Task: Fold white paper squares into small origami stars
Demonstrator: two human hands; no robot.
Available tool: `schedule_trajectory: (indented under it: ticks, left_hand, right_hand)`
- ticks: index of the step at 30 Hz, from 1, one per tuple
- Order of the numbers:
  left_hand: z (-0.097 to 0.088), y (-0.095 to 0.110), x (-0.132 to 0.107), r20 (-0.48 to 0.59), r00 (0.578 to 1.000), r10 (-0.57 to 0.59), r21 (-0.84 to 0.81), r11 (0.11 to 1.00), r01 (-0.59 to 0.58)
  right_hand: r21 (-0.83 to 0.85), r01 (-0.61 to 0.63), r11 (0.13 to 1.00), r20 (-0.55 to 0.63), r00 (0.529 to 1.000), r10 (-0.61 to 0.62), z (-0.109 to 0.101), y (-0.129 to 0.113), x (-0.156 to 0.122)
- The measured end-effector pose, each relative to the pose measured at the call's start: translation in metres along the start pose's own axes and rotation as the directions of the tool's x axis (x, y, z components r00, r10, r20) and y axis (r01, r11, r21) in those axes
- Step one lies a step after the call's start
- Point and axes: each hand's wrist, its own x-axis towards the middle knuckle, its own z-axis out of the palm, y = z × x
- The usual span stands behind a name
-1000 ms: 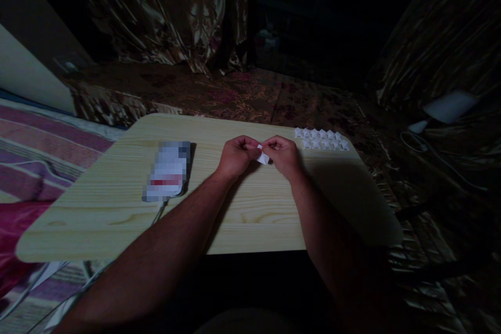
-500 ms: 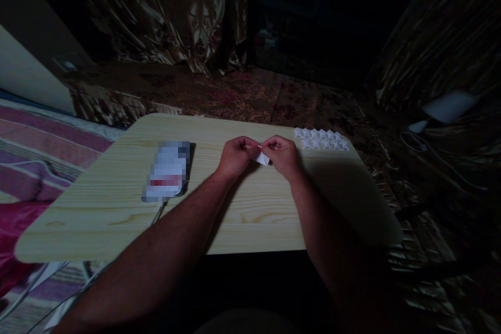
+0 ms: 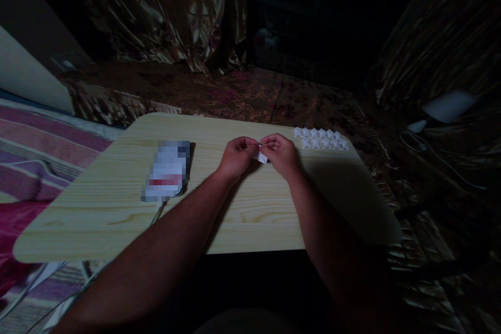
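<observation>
Between my two hands is a small folded piece of white paper (image 3: 261,156), its pointed lower part showing below the fingertips. My left hand (image 3: 239,156) pinches its left side between thumb and fingers. From the other side my right hand (image 3: 281,153) grips it, thumb and fingertips close to those of the left. The fingers hide the paper's upper part. To the right of my hands, two rows of small folded white paper pieces (image 3: 321,139) lie near the far right corner of the table.
A light wood-grain table (image 3: 254,214) lies under my forearms. On its left rests a blurred, phone-shaped object (image 3: 166,171) with a white cable (image 3: 157,214) running to the near side. A white lamp (image 3: 450,107) stands beyond the right edge. Striped bedding (image 3: 43,146) is at left.
The white paper shows slightly less below my fingers and sits a touch higher. Both hands keep their grip, with only small finger movements.
</observation>
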Motion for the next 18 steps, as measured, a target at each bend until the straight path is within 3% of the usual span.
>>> schedule_trajectory:
  ticks: [6, 18]
  left_hand:
    - [0.0001, 0.0003, 0.0014, -0.020, 0.999, 0.049, -0.038, 0.998, -0.049]
    - [0.0060, 0.0050, -0.0030, -0.074, 0.994, 0.074, 0.001, 0.997, -0.074]
  right_hand:
    - [-0.012, -0.135, 0.991, 0.050, 0.990, 0.135, 0.0020, -0.0056, -0.0028]
    - [-0.014, -0.078, 0.997, -0.013, 0.997, 0.078, 0.0036, -0.0044, -0.0025]
